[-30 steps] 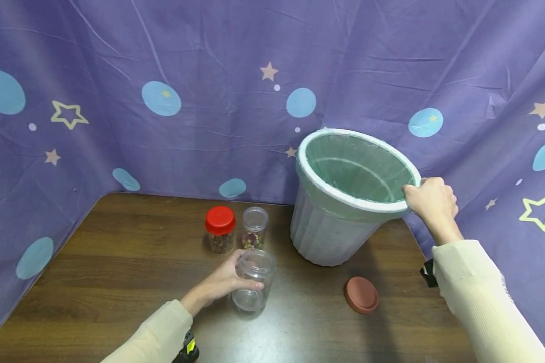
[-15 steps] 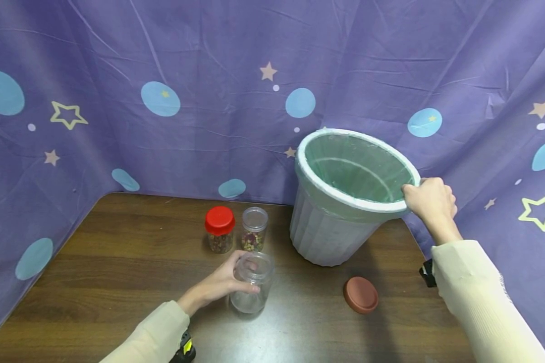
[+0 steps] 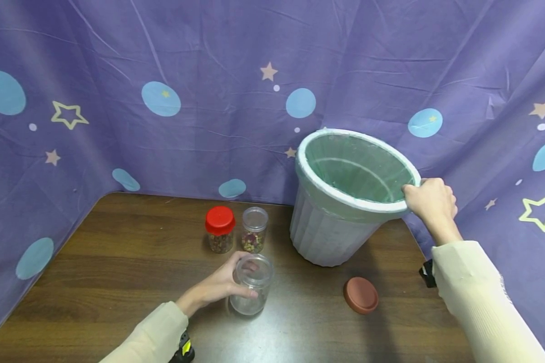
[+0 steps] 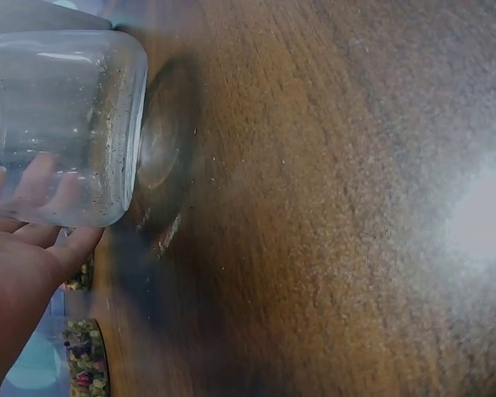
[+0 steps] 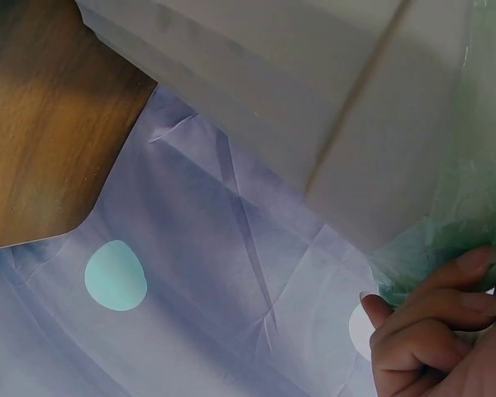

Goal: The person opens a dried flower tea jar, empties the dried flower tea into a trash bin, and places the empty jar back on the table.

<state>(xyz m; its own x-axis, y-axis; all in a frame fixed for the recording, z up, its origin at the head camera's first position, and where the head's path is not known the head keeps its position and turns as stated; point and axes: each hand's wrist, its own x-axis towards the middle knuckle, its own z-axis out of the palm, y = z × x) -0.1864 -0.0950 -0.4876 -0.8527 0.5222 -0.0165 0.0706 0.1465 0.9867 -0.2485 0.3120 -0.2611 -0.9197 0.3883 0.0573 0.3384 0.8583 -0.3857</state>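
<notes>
My left hand [image 3: 224, 280] grips a clear, lidless plastic jar [image 3: 256, 301], its thumb across the near side and fingers round the far side. In the left wrist view, fine specks cling inside the jar [image 4: 74, 124], and its base is close over the tabletop. At the right, my right hand [image 3: 432, 201] holds the rim of a pale grey trash bin [image 3: 324, 237], fingers curled over the edge. A green bag [image 3: 345, 171] lines this bin and folds over its rim. The bin leans toward the right hand. Fingers of the right hand [image 5: 438, 331] bunch against the green liner in the right wrist view.
Behind the left hand stand a red-capped jar [image 3: 220, 229] and a clear-lidded jar [image 3: 254, 229], both with dried bits inside. A round reddish-brown lid [image 3: 361, 295] lies on the wooden table [image 3: 118, 282] before the bin. A purple curtain [image 3: 209, 101] backs the table.
The clear jar's mouth has shifted slightly toward me and left, along with my left hand. My right hand and the trash bin hold their places.
</notes>
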